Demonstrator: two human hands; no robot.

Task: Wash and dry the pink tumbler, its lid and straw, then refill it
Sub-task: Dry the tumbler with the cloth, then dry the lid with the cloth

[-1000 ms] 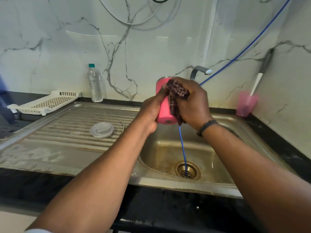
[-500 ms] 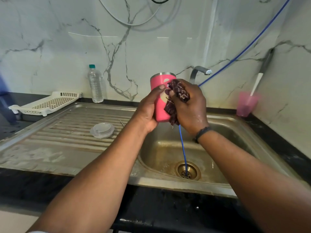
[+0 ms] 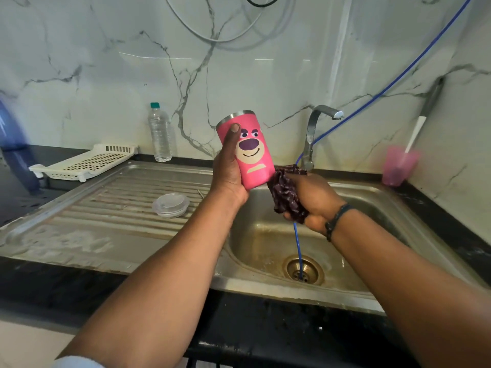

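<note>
My left hand point(image 3: 228, 168) grips the tumbler point(image 3: 245, 151) upright above the sink's point(image 3: 372, 197) left edge, thumb on its printed face near the steel rim. At the tumbler's 4 o'clock, my right hand point(image 3: 310, 200) is curled round a bunched cloth point(image 3: 285, 192) that touches the tumbler's base. The lid point(image 3: 170, 205) lies on the drainboard point(image 3: 106, 208) at the tumbler's 8 o'clock, with a bottle point(image 3: 159, 134) at 9 o'clock by the wall.
</note>
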